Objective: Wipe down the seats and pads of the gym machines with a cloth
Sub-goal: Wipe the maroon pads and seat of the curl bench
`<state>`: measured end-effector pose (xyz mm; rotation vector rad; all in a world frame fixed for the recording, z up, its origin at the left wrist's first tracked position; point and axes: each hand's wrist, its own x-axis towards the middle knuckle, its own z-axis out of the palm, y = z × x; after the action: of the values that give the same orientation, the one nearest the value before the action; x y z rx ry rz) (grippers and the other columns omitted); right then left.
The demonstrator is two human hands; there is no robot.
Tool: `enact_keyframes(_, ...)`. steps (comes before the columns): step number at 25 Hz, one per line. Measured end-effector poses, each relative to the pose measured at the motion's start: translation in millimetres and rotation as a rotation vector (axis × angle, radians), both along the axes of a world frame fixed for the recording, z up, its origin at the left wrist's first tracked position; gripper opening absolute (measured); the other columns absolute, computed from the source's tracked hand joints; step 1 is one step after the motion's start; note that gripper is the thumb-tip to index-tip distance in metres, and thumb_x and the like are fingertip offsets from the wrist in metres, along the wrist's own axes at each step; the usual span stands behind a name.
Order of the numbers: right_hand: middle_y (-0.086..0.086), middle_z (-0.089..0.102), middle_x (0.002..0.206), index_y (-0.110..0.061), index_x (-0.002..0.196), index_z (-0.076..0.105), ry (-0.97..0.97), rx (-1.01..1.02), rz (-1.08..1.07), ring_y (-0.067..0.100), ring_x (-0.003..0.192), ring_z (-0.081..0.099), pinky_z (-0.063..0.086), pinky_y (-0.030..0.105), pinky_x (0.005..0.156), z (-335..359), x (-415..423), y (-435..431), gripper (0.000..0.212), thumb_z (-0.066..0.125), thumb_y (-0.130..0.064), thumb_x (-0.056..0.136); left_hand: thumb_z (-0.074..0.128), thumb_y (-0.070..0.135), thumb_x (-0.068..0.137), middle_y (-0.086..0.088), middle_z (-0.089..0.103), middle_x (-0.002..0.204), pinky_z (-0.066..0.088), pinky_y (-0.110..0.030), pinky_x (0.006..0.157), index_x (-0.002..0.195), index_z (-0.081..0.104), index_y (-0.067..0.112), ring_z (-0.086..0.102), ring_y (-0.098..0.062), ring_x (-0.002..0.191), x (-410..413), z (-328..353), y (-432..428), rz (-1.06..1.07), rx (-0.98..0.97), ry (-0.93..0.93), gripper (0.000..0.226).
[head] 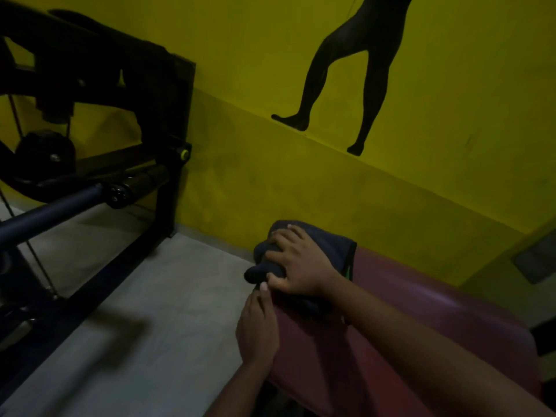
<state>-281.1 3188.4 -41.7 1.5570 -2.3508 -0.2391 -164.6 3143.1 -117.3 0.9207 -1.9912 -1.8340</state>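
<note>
A dark blue cloth (334, 245) lies bunched on the far end of a maroon padded bench (421, 305) at the lower right. My right hand (301, 263) lies on top of the cloth, fingers spread and curled into its folds. My left hand (257, 326) rests along the bench's left edge just below the cloth, its fingertips touching the cloth's lower corner. Part of the cloth is hidden under my right palm.
A black gym machine frame (168, 145) with a padded roller bar (60, 209) stands at the left on a pale grey floor (150, 296). The yellow wall (301, 176) runs close behind the bench, with a black figure silhouette (346, 70) painted on it.
</note>
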Motion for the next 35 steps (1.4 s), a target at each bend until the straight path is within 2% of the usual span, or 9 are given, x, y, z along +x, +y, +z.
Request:
enact_keyframes(2, 0.008, 0.059, 0.100, -0.022, 0.094, 0.066, -0.005, 0.058, 0.079, 0.027, 0.101, 0.052, 0.026, 0.039, 0.100, -3, -3, 5, 0.042, 0.038, -0.052, 0.084, 0.021, 0.046, 0.095, -0.011, 0.053, 0.136, 0.037, -0.035, 0.097, 0.135, 0.047, 0.014, 0.048, -0.028, 0.124, -2, -1, 2, 0.033, -0.055, -0.022, 0.057)
enact_keyframes(7, 0.010, 0.054, 0.104, -0.018, 0.111, 0.063, -0.143, 0.174, -0.062, 0.026, 0.097, 0.048, 0.032, 0.033, 0.078, 36, -55, -18, 0.073, 0.014, -0.061, 0.078, 0.019, 0.051, 0.091, -0.003, 0.053, 0.137, 0.036, -0.033, 0.098, 0.136, 0.047, 0.022, 0.048, -0.024, 0.125, -5, -10, 3, 0.034, -0.129, 0.029, 0.060)
enact_keyframes(11, 0.011, 0.058, 0.106, -0.018, 0.099, 0.063, -0.009, -0.033, -0.062, 0.030, 0.101, 0.052, 0.037, 0.037, 0.077, 16, -36, -2, 0.052, 0.028, -0.053, 0.083, 0.014, 0.057, 0.082, -0.005, 0.054, 0.136, 0.037, -0.034, 0.098, 0.136, 0.048, 0.019, 0.049, -0.025, 0.124, -7, -10, 4, 0.040, -0.146, 0.060, 0.074)
enact_keyframes(14, 0.006, 0.056, 0.126, -0.028, 0.106, 0.063, 0.070, -0.244, -0.177, 0.029, 0.113, 0.045, 0.039, 0.042, 0.082, -6, -3, 15, 0.037, 0.040, -0.046, 0.083, 0.016, 0.054, 0.087, -0.008, 0.053, 0.137, 0.036, -0.035, 0.099, 0.137, 0.046, 0.017, 0.048, -0.026, 0.126, -2, -6, 4, 0.017, -0.133, 0.053, 0.069)
enact_keyframes(16, 0.006, 0.056, 0.129, -0.029, 0.110, 0.063, 0.105, -0.368, -0.306, 0.029, 0.110, 0.041, 0.043, 0.042, 0.076, -16, 15, 17, 0.036, 0.043, -0.042, 0.082, 0.018, 0.051, 0.091, -0.008, 0.052, 0.138, 0.035, -0.035, 0.100, 0.137, 0.046, 0.017, 0.047, -0.027, 0.127, -1, -3, 2, -0.011, -0.094, 0.040, 0.063)
enact_keyframes(20, 0.010, 0.062, 0.121, -0.022, 0.105, 0.068, 0.215, -0.525, -0.418, 0.027, 0.101, 0.041, 0.047, 0.039, 0.062, -34, 33, 8, 0.039, 0.042, -0.032, 0.078, 0.026, 0.045, 0.097, -0.007, 0.055, 0.134, 0.039, -0.037, 0.104, 0.134, 0.050, 0.018, 0.051, -0.023, 0.123, -6, -12, -24, -0.121, 0.225, 0.123, 0.052)
enact_keyframes(24, 0.010, 0.062, 0.121, -0.022, 0.106, 0.067, 0.250, -0.567, -0.428, 0.026, 0.102, 0.041, 0.048, 0.038, 0.065, -33, 29, -25, 0.040, 0.040, -0.031, 0.078, 0.029, 0.035, 0.100, -0.006, 0.056, 0.132, 0.035, -0.034, 0.104, 0.128, 0.051, 0.019, 0.052, -0.019, 0.120, -24, -20, -102, -0.083, 0.194, 0.188, 0.040)
enact_keyframes(31, 0.010, 0.058, 0.125, -0.023, 0.113, 0.062, 0.007, -0.694, -0.468, 0.032, 0.099, 0.056, 0.047, 0.042, 0.072, 0, -8, -128, 0.038, 0.040, -0.029, 0.082, 0.031, 0.036, 0.100, -0.007, 0.049, 0.138, 0.031, -0.036, 0.107, 0.137, 0.043, 0.014, 0.046, -0.021, 0.127, -71, 3, -224, -0.093, 0.147, 0.225, 0.045)
enact_keyframes(35, 0.009, 0.051, 0.134, -0.023, 0.122, 0.058, -0.187, -0.895, -0.559, 0.031, 0.110, 0.048, 0.042, 0.041, 0.085, -9, -41, -163, 0.043, 0.035, -0.033, 0.087, 0.031, 0.040, 0.099, -0.003, 0.040, 0.147, 0.029, -0.041, 0.112, 0.143, 0.037, 0.018, 0.038, -0.022, 0.135, -126, 17, -254, -0.148, 0.134, 0.212, 0.049)
